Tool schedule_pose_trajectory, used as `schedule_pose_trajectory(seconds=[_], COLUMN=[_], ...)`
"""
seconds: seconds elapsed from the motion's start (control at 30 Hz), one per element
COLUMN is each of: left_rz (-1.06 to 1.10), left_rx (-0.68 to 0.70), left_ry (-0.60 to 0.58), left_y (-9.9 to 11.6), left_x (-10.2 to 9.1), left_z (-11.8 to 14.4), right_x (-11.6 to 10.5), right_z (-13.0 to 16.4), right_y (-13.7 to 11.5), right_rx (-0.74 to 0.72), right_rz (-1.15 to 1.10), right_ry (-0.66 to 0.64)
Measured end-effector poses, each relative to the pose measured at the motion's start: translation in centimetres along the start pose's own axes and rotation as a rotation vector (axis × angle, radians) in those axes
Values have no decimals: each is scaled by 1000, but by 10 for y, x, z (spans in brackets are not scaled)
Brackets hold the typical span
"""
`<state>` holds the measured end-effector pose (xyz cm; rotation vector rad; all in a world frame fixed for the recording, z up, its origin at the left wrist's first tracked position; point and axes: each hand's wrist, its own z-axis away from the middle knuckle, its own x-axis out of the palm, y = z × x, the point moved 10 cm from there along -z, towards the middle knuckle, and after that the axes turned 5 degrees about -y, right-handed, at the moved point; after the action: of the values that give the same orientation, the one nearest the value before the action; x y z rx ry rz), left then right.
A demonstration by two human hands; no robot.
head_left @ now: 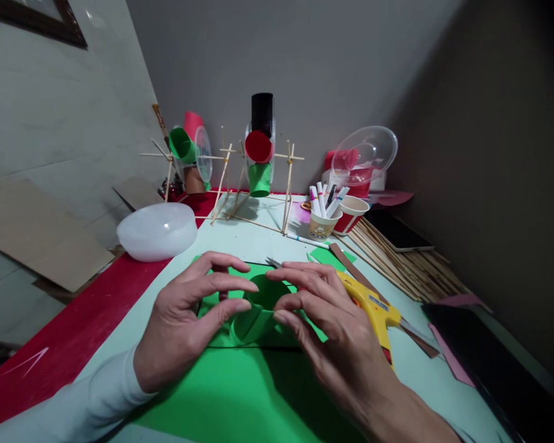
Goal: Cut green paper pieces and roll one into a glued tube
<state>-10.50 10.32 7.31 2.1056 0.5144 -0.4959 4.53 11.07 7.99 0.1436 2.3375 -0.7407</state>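
My left hand (191, 320) and my right hand (325, 329) both pinch a green paper tube (258, 311) rolled into a ring, held just above a green paper sheet (240, 394) on the table. Thumbs and fingertips press the tube's sides from left and right. A yellow glue gun (373, 307) lies right beside my right hand, partly hidden behind it. Scissor tips (273, 263) poke out just beyond my fingers.
A white bowl (157, 231) sits upside down at the left. A stick frame (253, 184) with red and green paper cups stands at the back. Marker cups (325, 221), a bundle of bamboo sticks (406, 261) and clear plastic lids (364, 154) are at the right.
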Motion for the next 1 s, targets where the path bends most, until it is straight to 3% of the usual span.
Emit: schedule_pose_trajectory(seconds=[0.13,0.3,0.43,0.73,1.0], left_rz=[-73,-95,-139,-84,-54], left_rx=[38,159,135,67,76], left_ry=[53,-171,-228,-168,-176], left_y=[6,28,31,21,19], left_x=[-6,22,31,16,16], left_z=[0,2,3,-2,-3], right_x=[0,3,3,2,6], right_z=[0,0,0,2,1], right_y=[10,5,-4,10,10], right_rx=[68,38,-14,32,22], right_rz=[-8,12,25,82,71], right_ry=[-4,-28,-17,-57,-109])
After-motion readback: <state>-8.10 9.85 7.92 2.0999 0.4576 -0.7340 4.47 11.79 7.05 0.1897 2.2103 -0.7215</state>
